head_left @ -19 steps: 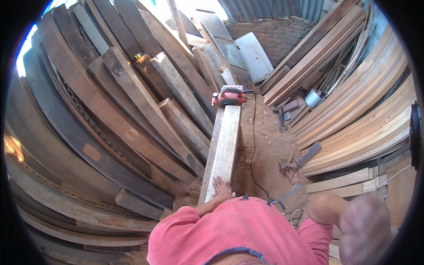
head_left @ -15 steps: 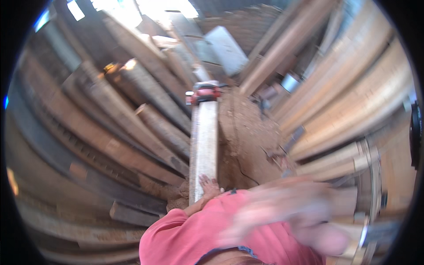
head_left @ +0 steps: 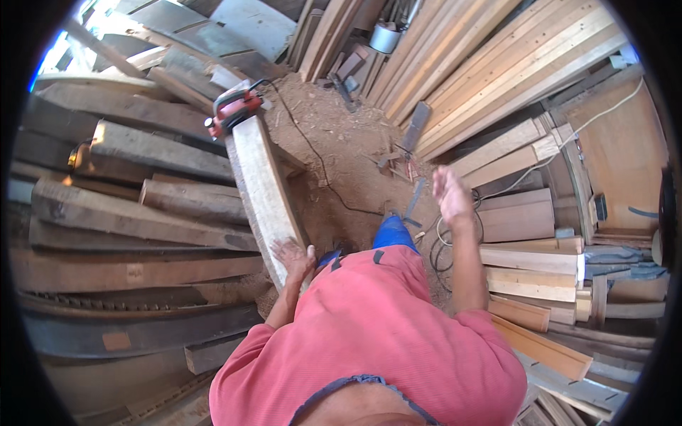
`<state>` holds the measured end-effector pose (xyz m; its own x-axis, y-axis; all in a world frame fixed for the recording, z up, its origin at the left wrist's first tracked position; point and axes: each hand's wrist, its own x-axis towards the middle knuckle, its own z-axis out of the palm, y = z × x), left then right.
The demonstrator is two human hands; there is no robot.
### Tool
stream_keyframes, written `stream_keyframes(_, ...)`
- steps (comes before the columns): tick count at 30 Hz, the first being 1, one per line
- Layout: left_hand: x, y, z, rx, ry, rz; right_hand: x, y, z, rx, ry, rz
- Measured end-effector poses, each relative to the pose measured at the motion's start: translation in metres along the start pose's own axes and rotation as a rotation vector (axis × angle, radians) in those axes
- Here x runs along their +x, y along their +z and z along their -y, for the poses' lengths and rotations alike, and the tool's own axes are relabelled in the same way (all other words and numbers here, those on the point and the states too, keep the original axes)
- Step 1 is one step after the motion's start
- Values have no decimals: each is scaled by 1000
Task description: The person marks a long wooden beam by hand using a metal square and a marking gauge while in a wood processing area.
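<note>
My left hand [head_left: 293,258] lies open and flat on the near end of a thick wooden beam [head_left: 260,165], its fingers spread on the pale top face. A red and black corded power tool [head_left: 236,110], which looks like an electric planer, sits on the beam's far end, away from both hands. My right hand [head_left: 453,196] is raised in the air over the floor, right of my body. Its fingers are loosely bent and slightly blurred, with nothing visible in them.
Several timbers [head_left: 135,213] lie stacked on the left. Long planks [head_left: 490,71] lean at the upper right, and short boards [head_left: 529,273] are piled at the right. A black cord [head_left: 298,128] crosses the shaving-covered floor [head_left: 348,149]. A metal can [head_left: 385,37] stands at the back.
My right hand has swung from close over my body out to the right. The view has turned, so the beam and tool appear farther left. My left hand stays on the beam.
</note>
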<state>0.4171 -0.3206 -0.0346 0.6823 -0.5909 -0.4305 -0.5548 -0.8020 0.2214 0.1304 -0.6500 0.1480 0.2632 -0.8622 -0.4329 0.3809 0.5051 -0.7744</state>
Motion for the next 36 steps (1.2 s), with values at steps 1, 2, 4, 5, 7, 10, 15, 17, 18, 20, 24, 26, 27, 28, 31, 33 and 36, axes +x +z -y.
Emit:
stream_keyframes(1, 16, 6, 8, 8, -7, -49, 16, -48, -29, -90, 54, -179)
stream_keyframes(2, 28, -2, 3, -11, 13, -96, 27, -92, -59, -175, 53, -270)
stream_keyframes(4, 61, -6, 16, 35, 22, -133, 22, -133, -100, -333, 182, -399)
stream_keyframes(5, 77, -17, 15, 47, 25, -130, 21, -142, -116, -362, 248, -481)
stream_keyframes(7, 104, -43, 3, 1, -18, -69, 27, -182, -161, -467, 318, -407)
stream_keyframes(10, 144, -65, -11, 50, -95, -23, 50, -202, -192, -1070, 512, -126)
stream_keyframes(15, 170, -64, -51, 177, -550, -82, 109, -202, -217, -1445, 378, 117)
stream_keyframes(17, 175, -49, -43, 213, -541, -106, 137, -205, -221, -1344, 386, 67)
stream_keyframes(18, 177, -48, -48, 244, -524, -140, 150, -201, -219, -1349, 371, 107)
stream_keyframes(20, 185, -53, -57, 197, -499, -162, 178, -191, -212, -1352, 368, 150)
stream_keyframes(24, 178, -49, -59, 236, -525, -241, 267, -186, -217, -1661, 353, 329)
stream_keyframes(26, 178, -48, -59, 238, -496, -258, 313, -193, -231, -1654, 352, 291)
stream_keyframes(27, 180, -50, -61, 236, -468, -267, 339, -191, -231, -1732, 371, 360)
stream_keyframes(28, 181, -51, -61, 235, -440, -274, 363, -188, -233, -1808, 390, 430)
stream_keyframes(31, 182, -43, -51, 293, -401, -286, 426, -197, -255, -1537, 421, 187)
stream_keyframes(33, 184, -41, -46, 313, -380, -294, 472, -223, -283, -1532, 384, 227)
stream_keyframes(36, 189, -38, -40, 259, -331, -301, 524, -242, -314, -1466, 360, 234)
